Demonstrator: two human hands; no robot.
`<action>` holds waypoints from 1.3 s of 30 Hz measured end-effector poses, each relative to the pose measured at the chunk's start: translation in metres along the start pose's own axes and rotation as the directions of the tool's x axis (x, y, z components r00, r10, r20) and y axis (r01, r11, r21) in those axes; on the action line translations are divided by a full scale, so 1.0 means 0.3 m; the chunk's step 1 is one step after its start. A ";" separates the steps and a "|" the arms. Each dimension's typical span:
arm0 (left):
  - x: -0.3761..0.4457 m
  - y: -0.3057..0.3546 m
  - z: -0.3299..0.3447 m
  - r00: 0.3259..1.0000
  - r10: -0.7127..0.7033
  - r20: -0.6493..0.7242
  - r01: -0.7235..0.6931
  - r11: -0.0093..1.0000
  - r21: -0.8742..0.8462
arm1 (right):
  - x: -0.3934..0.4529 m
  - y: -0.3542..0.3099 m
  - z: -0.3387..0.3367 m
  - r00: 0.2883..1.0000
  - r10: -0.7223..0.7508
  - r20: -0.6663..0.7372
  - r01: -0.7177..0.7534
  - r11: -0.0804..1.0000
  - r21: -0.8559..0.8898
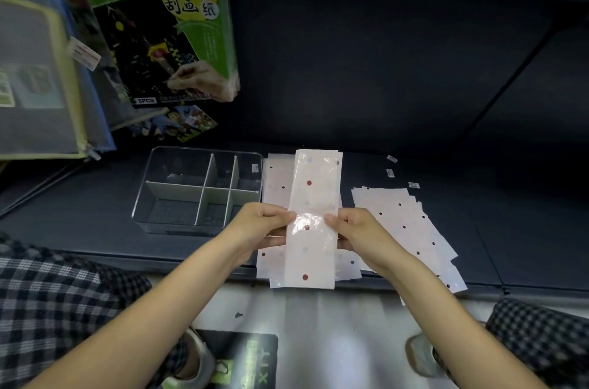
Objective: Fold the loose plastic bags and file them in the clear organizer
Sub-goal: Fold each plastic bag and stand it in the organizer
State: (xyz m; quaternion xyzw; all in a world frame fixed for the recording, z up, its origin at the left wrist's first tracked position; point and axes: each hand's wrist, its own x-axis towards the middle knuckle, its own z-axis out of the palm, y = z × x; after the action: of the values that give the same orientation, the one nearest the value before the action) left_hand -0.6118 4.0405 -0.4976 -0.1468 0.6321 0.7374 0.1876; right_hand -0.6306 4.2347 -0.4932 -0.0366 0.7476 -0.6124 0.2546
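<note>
A long narrow plastic bag (314, 194), pale pink with red and faint dots, is held lengthwise above the shelf. My left hand (258, 223) pinches its left edge near the middle, and my right hand (353, 231) pinches the right edge opposite. Under it lies a pile of similar loose bags (275, 184). A second fanned pile of bags (411, 223) lies to the right. The clear organizer (178, 223) with white dividers stands just left of my left hand; its compartments look bare.
The dark shelf (414, 85) runs back to a dark wall. Packaged craft-paper sets and zip pouches (165, 22) lean at the upper left. Small price labels (390, 172) lie behind the right pile. Below are checked trouser legs, shoes and a dark mat (248, 360).
</note>
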 end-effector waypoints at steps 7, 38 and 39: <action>0.005 0.003 -0.013 0.999 0.014 -0.039 -0.019 0.992 -0.124 | -0.001 0.002 -0.015 1.000 -0.014 0.026 0.009 0.983 0.184; 0.009 -0.035 0.021 0.930 0.273 -0.245 -0.227 0.953 0.200 | -0.013 -0.016 0.001 0.970 -0.243 0.014 0.244 0.966 -0.083; 0.006 -0.036 0.025 0.913 0.344 -0.218 -0.275 0.916 0.292 | -0.014 -0.019 0.014 0.968 -0.251 -0.006 0.249 0.961 -0.119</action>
State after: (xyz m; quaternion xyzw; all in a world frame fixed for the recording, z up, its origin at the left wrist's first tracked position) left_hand -0.6082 4.0496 -0.5068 -0.1158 0.7563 0.6439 -0.0015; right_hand -0.6268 4.2311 -0.4869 -0.1390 0.7742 -0.5950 0.1648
